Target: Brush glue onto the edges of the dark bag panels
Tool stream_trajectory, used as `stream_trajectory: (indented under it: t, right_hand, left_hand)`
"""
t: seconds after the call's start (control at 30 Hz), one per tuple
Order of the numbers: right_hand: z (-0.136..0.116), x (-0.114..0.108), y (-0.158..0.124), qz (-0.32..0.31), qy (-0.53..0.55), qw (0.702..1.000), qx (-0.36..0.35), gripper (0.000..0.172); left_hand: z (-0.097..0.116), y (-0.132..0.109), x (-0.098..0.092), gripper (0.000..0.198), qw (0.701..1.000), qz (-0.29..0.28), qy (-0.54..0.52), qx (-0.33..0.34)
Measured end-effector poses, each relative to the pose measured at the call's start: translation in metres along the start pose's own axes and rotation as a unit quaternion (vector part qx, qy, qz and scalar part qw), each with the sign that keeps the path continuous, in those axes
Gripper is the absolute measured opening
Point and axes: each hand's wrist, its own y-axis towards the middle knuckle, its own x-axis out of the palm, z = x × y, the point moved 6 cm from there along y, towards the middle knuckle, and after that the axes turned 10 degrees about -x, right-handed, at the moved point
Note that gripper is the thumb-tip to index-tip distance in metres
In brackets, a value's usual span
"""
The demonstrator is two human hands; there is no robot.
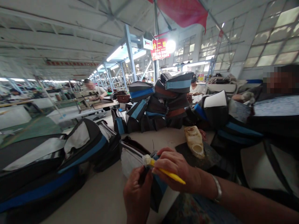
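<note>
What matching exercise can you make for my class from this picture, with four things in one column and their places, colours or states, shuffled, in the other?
Column one
1. Brush handle
2. Container
3. Bangle
4. Hanging cloth

Column two
A. Silvery, around the right wrist
B. Red, up near the roof
C. Yellow, gripped in the right hand
D. Cream-coloured, with a round opening

Right pairs: 1-C, 2-D, 3-A, 4-B
</note>
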Motion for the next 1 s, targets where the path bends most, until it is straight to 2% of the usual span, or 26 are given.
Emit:
stream_trajectory:
  t: [0.07, 0.13, 0.2, 0.27, 0.37, 0.47, 0.6, 0.63, 0.8, 0.93, 1.0]
  right_hand:
    - [0.003, 0.001, -0.003, -0.008, -0.037, 0.999, 0.004, 0.005]
    - [0.008, -0.011, -0.003, 0.033, -0.049, 0.998, 0.027, 0.007]
    - [0.009, -0.028, 0.001, 0.072, -0.033, 0.996, 0.051, 0.011]
    - [0.006, -0.043, 0.009, 0.086, -0.013, 0.994, 0.068, 0.012]
    - [0.000, -0.053, 0.023, 0.078, 0.023, 0.994, 0.078, 0.009]
    - [0.000, -0.040, 0.034, 0.025, 0.066, 0.995, 0.066, 0.007]
    - [0.009, -0.010, 0.041, -0.140, 0.072, 0.987, 0.028, 0.014]
    - [0.011, -0.006, 0.043, -0.166, 0.064, 0.984, 0.017, 0.016]
    - [0.014, -0.003, 0.056, -0.157, 0.067, 0.985, 0.006, 0.016]
    - [0.008, 0.023, 0.059, -0.293, 0.042, 0.955, -0.031, 0.017]
    - [0.010, 0.028, 0.062, -0.302, 0.003, 0.953, -0.020, 0.016]
  left_hand:
    - [0.000, -0.003, 0.001, 0.027, 0.999, 0.017, 0.025, 0.044]
    - [0.004, -0.010, 0.001, 0.020, 0.987, 0.056, 0.069, 0.132]
    - [0.012, -0.020, 0.002, 0.011, 0.952, 0.107, 0.134, 0.254]
    - [0.017, -0.030, 0.005, 0.004, 0.909, 0.134, 0.186, 0.349]
    - [0.019, -0.037, 0.014, 0.005, 0.864, 0.101, 0.251, 0.425]
    - [0.020, -0.041, 0.021, 0.010, 0.831, 0.068, 0.304, 0.461]
    - [0.024, -0.043, 0.019, 0.013, 0.823, 0.086, 0.312, 0.466]
    - [0.024, -0.044, 0.019, 0.013, 0.823, 0.090, 0.314, 0.465]
    - [0.021, -0.045, 0.017, 0.014, 0.819, 0.104, 0.319, 0.466]
    - [0.020, -0.048, 0.018, 0.014, 0.815, 0.107, 0.311, 0.478]
    - [0.022, -0.048, 0.019, 0.013, 0.815, 0.102, 0.308, 0.480]
